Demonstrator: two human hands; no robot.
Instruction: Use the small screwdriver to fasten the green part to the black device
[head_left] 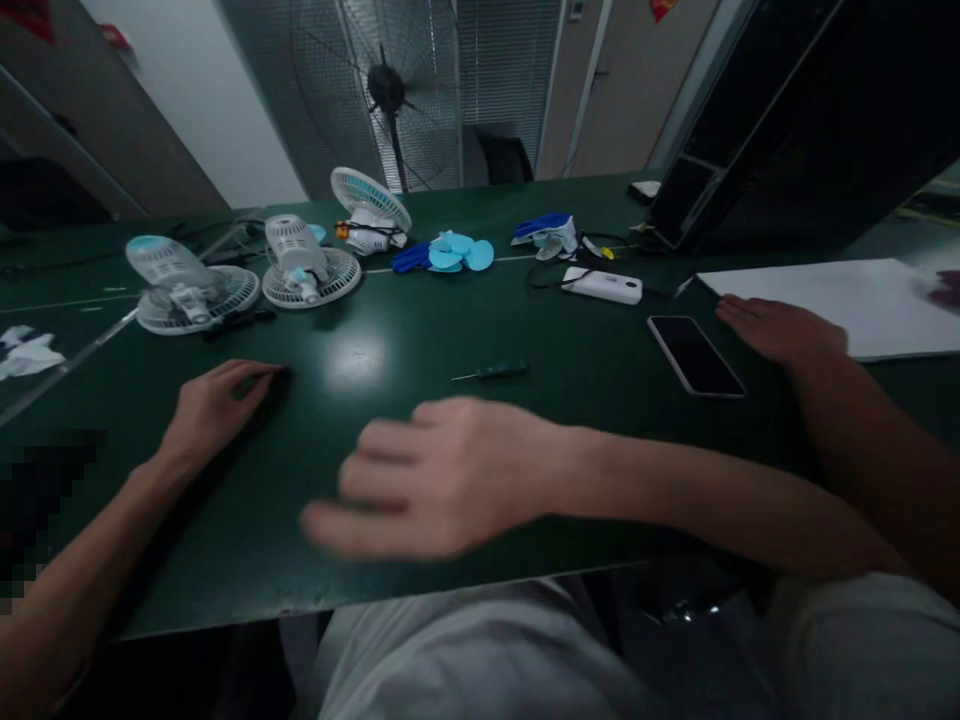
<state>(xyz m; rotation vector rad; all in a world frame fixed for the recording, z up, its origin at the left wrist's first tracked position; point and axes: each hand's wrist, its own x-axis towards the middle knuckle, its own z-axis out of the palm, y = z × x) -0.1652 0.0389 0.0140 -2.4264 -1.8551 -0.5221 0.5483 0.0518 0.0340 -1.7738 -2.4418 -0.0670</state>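
As seen in the head view, a slim screwdriver point(501, 371) lies on the dark green desk point(360, 350), just beyond the wearer's right hand point(442, 480). Its long axis runs nearly side to side, roughly parallel to the desk's near edge; the thin metallic shaft points left and the dark, rounded handle lies to the right. The wearer's two hands are well apart. The right, blurred by motion, is spread back-upward with the fingers loosely bent and parted. The left hand point(221, 400) rests on the desk at the left, thumb and fingertips drawn together; whether anything is pinched there cannot be told.

Behind the left hand, two small fans point(311, 270) lie on round, slatted grilles, their pale, vented housings uppermost; a third fan point(373, 215) tilts beside them. Next come smooth, light-blue, petal-shaped blades point(460, 252), touching a dark-blue fabric glove point(410, 258), and a blue-and-white pair of gloves point(547, 236) in soft folds. To the right are a glossy white oblong device point(602, 285), a flat phone point(696, 355) with a dark screen set obliquely, and another person's hand point(787, 330) at a smooth white board point(862, 300).
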